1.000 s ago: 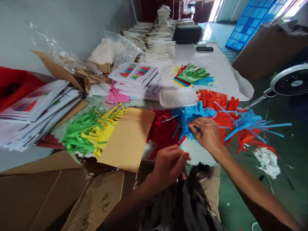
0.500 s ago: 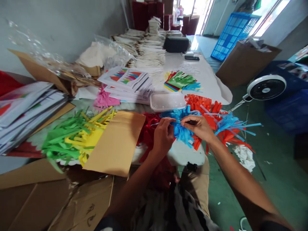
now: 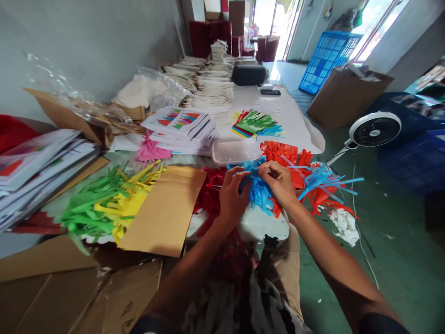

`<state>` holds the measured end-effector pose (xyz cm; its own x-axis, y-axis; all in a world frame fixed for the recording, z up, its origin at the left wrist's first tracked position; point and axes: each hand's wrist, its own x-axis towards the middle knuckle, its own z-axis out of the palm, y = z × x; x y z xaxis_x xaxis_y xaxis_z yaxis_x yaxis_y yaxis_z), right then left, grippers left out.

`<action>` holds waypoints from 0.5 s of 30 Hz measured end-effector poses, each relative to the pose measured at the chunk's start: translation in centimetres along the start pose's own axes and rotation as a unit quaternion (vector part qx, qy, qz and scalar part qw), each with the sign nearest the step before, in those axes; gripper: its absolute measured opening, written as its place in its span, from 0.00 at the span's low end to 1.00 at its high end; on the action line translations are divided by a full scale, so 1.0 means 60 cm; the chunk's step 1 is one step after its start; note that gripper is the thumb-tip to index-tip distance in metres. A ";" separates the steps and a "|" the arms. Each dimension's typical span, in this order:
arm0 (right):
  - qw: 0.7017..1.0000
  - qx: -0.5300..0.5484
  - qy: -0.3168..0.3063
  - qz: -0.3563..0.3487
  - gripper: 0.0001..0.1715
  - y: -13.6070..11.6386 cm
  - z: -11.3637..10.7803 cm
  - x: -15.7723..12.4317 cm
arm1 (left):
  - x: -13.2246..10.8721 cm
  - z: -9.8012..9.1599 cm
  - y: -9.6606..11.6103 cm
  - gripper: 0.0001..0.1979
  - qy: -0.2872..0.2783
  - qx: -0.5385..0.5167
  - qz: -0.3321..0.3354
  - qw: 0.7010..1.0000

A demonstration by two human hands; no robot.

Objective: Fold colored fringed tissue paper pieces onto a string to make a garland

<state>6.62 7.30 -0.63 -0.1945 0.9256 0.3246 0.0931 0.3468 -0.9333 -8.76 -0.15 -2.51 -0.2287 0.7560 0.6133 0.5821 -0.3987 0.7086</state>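
Observation:
My left hand (image 3: 231, 195) and my right hand (image 3: 278, 182) meet over a pile of blue paper strips (image 3: 259, 191) at the table's near edge. Both hands have their fingers pinched closed on blue strips from the pile. Red paper strips (image 3: 210, 195) lie just left of my left hand. Orange paper strips (image 3: 283, 152) spread behind and to the right of my right hand, mixed with more blue strips (image 3: 321, 175) hanging over the table's edge.
A brown envelope (image 3: 167, 208) covers part of the green and yellow strips (image 3: 104, 204). A clear plastic tub (image 3: 234, 150) sits behind the blue pile. Printed card stacks (image 3: 181, 123), a cardboard box (image 3: 52, 283), a floor fan (image 3: 373, 130) and crumpled white paper (image 3: 344, 225) surround the spot.
My left hand rose from near my lap to the blue strips and joined my right hand there. The view shifted slightly; both hands now pinch strips close together.

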 end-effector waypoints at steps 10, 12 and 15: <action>0.992 -0.038 0.031 -0.117 0.03 -0.032 0.003 0.004 | 0.035 0.008 -0.017 0.05 -0.012 0.012 -0.072 0.997; 0.989 -0.059 0.020 -0.136 0.04 -0.038 0.002 0.008 | 0.040 0.010 -0.026 0.06 -0.059 0.051 -0.078 0.994; 0.985 -0.066 0.036 -0.155 0.04 -0.051 -0.010 0.019 | 0.045 0.007 -0.031 0.04 -0.122 0.143 -0.081 0.979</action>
<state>6.71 7.36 2.71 -0.1648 0.7788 0.6053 0.1665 0.6268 -0.7612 -10.11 2.84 -2.32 -0.1624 0.9130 0.3742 0.7560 -0.1286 0.6418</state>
